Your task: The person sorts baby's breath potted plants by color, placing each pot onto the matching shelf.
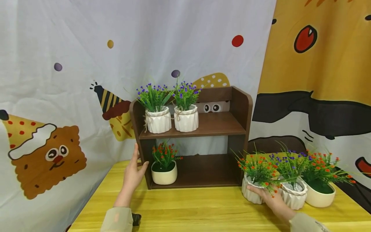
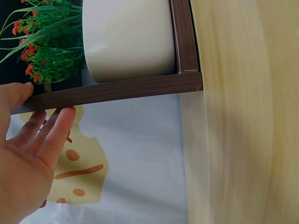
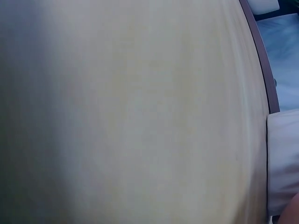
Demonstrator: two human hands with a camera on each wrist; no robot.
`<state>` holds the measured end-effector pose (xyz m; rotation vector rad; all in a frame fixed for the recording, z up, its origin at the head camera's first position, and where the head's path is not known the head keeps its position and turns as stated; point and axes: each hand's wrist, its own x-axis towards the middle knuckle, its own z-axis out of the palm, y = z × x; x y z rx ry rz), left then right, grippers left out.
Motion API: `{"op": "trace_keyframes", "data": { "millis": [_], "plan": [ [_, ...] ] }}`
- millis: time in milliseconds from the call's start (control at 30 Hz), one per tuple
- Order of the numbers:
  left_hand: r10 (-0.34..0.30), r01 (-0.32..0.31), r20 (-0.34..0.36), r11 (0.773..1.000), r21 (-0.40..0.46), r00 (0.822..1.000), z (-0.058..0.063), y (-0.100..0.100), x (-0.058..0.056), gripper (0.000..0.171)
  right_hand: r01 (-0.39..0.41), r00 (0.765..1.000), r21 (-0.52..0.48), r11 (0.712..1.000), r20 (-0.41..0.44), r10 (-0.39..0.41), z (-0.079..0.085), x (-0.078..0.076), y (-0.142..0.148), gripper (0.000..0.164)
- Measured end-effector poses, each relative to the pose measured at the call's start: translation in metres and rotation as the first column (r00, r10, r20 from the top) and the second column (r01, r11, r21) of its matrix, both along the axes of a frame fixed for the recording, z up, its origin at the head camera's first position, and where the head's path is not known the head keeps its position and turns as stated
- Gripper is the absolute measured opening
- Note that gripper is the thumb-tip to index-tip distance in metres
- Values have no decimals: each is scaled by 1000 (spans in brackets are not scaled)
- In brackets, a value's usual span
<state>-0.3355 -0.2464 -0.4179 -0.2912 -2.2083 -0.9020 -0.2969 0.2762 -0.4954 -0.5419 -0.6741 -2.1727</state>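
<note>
A brown two-tier wooden shelf (image 1: 191,186) stands on the table. My left hand (image 1: 134,175) holds its left side panel (image 2: 117,89), thumb on the inner side and fingers on the outer side in the left wrist view. At the shelf's right foot, my right hand (image 1: 273,199) grips a potted plant with orange flowers in a white ribbed pot (image 1: 250,192). Its thumb lies across the pot's front, and the other fingers are mostly hidden. In the right wrist view, only part of that white pot (image 3: 282,163) and a sliver of hand appear at the right edge.
Two white pots with purple flowers (image 1: 157,120) stand on the upper tier. A cream pot with red flowers (image 1: 164,175) sits lower left. Beside my right hand are a white pot with purple flowers (image 1: 294,195) and a cream pot with orange flowers (image 1: 320,195). A printed curtain hangs behind.
</note>
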Motion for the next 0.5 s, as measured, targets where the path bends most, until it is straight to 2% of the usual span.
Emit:
{"op": "trace_keyframes", "data": {
  "millis": [33,100,200,233,267,367,400,433,500],
  "plan": [
    [2,-2,-1,1000,2,1000,0,0,0,96,11,996,69,998,-84,-6,0,-2,2,52],
    [2,-2,3,1000,5,1000,1,0,1,96,-122,992,34,992,14,122,1,-4,5,53],
    [6,-6,9,1000,11,1000,3,-1,2,95,-208,978,25,978,28,207,3,-9,5,56],
    [8,-9,11,1000,11,1000,4,-2,2,95,-183,983,48,982,0,183,4,-10,5,56],
    [10,-10,9,1000,8,1000,4,-2,2,94,-198,976,-20,980,82,199,5,-10,3,58],
    [16,-16,-2,1000,1,1000,5,-4,1,94,-96,995,29,995,22,96,8,-11,0,56],
    [17,-17,-7,1000,-1,1000,5,-5,0,94,-94,995,29,995,19,93,9,-11,-1,57],
    [18,-18,-12,1000,-4,1000,5,-5,0,94,-113,993,24,993,26,113,9,-11,-1,58],
    [17,-17,-18,1000,-6,1000,5,-6,0,95,-211,973,-30,977,88,213,9,-11,-1,64]
  ]
}}
